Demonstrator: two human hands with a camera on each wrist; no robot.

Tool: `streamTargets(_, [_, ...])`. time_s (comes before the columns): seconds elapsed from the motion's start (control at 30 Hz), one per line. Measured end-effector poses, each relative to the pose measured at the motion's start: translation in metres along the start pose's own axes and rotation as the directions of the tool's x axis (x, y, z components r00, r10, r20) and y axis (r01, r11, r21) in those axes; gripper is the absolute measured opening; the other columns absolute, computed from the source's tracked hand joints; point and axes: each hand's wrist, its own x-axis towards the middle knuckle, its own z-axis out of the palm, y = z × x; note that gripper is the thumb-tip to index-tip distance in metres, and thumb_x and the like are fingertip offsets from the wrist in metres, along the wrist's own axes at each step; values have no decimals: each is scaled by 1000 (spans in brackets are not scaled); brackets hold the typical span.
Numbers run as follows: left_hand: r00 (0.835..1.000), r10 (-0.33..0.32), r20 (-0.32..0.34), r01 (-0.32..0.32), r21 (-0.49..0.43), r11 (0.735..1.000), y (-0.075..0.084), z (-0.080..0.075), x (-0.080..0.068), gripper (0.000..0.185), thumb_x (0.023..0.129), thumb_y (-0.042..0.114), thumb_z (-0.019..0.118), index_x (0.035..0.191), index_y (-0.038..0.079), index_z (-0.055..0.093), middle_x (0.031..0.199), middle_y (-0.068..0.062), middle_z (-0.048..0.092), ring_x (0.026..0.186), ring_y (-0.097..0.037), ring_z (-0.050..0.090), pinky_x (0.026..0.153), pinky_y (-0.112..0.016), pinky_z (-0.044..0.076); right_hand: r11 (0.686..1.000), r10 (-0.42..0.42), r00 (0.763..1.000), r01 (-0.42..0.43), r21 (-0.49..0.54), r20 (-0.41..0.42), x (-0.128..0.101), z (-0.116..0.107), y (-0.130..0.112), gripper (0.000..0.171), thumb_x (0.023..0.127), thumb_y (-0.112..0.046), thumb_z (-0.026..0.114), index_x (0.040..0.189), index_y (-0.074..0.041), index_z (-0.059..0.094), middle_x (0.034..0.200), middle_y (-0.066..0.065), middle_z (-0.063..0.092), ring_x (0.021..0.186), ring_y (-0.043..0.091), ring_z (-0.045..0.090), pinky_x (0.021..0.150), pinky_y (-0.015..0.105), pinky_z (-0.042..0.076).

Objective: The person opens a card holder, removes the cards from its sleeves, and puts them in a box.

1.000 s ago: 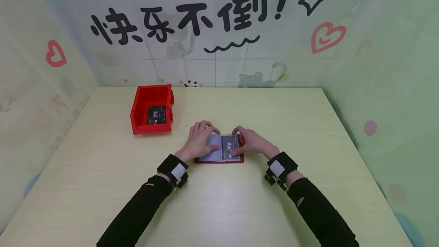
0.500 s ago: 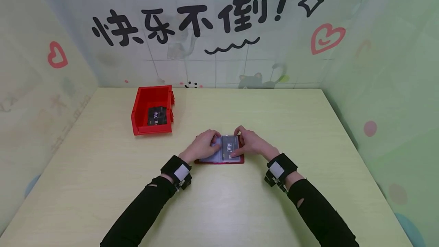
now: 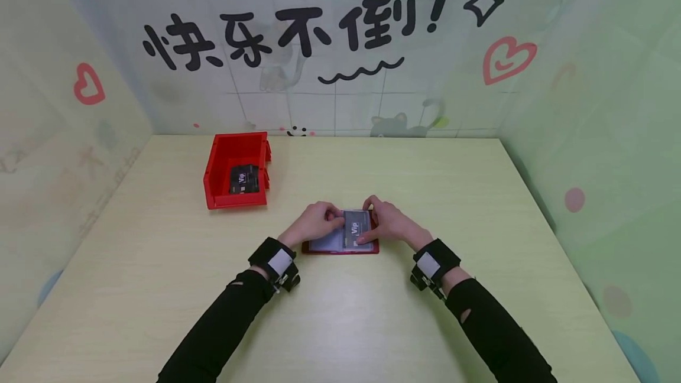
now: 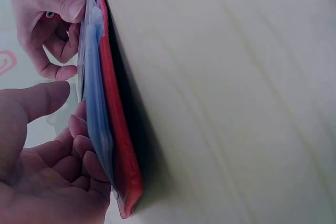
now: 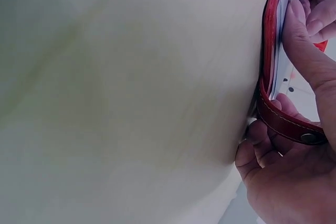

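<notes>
A red card holder (image 3: pixel 375 248) lies spread on the table, with clear sleeves (image 4: pixel 94 93) inside. A grey Vip card (image 3: pixel 353 224) shows in its right half. My right hand (image 3: pixel 392 221) grips the right side, its thumb pressed on the card and its fingers at the far edge. In the right wrist view, a dark red snap strap (image 5: pixel 286 121) passes by those fingers. Over the left half is my left hand (image 3: pixel 315 222), bent fingertips touching the sleeves. Its thumb (image 4: pixel 50 98) stands apart from those fingers in the left wrist view.
A red bin (image 3: pixel 234 201) stands at the back left of the pale table (image 3: pixel 340 324). Several black Vip cards (image 3: pixel 243 179) lie in it. Printed cloth walls (image 3: pixel 340 105) enclose the table's back and sides.
My left hand has drawn back slightly toward me from the holder's far edge, and its fingers have bent in over the sleeves. My right hand keeps its place.
</notes>
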Motion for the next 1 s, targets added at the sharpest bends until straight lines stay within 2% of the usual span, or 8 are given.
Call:
streamTargets(0.2, [999, -32, 19, 33, -10, 999, 2, -1, -1, 24, 98, 22, 63, 104, 1, 73, 86, -5, 65, 73, -13, 52, 64, -22, 38, 1000, 11, 1000, -11, -4, -2, 0, 2, 0, 71, 75, -35, 89, 125, -8, 45, 97, 10, 54, 93, 23, 52, 75, 30, 41])
streamTargets(0.37, [998, -57, 30, 57, -20, 998, 2, 2, 1, 24, 97, 24, 64, 91, 3, 73, 69, 2, 52, 62, -12, 46, 58, -23, 31, 1000, 1, 1000, -1, -5, -2, 1, 2, 0, 71, 75, -35, 89, 124, -8, 45, 96, 10, 54, 91, 22, 52, 74, 29, 41])
streamTargets(0.67, [993, -114, 17, 115, -63, 991, 7, 3, -1, 28, 97, 28, 65, 84, 5, 74, 70, 2, 51, 61, -12, 45, 56, -23, 28, 1000, -5, 1000, 5, -13, -4, 1, 1, 1, 70, 76, -36, 88, 125, -9, 46, 97, 10, 54, 92, 23, 52, 75, 30, 41])
streamTargets(0.87, [990, -142, 6, 142, -70, 987, 10, 5, 0, 34, 97, 28, 65, 68, 10, 64, 56, 7, 38, 51, -10, 36, 54, -23, 24, 1000, -17, 1000, 17, -16, 7, 0, 0, 2, 68, 78, -36, 87, 126, -9, 47, 96, 10, 55, 93, 23, 52, 75, 31, 40])
streamTargets(0.93, [988, -154, -7, 154, -67, 986, 11, 6, 1, 35, 97, 28, 65, 67, 11, 61, 58, 6, 38, 52, -10, 36, 55, -23, 24, 999, -28, 1000, 28, -15, 11, 0, -1, 2, 68, 78, -36, 87, 126, -9, 47, 96, 10, 55, 93, 23, 52, 75, 31, 40])
streamTargets(1.0, [986, -168, -25, 165, -67, 984, 11, 7, 1, 32, 97, 28, 64, 71, 10, 65, 65, 5, 44, 57, -11, 39, 57, -23, 26, 999, -34, 999, 35, -21, 10, 0, -1, 2, 68, 78, -36, 87, 126, -9, 48, 97, 9, 56, 93, 23, 52, 76, 31, 40])
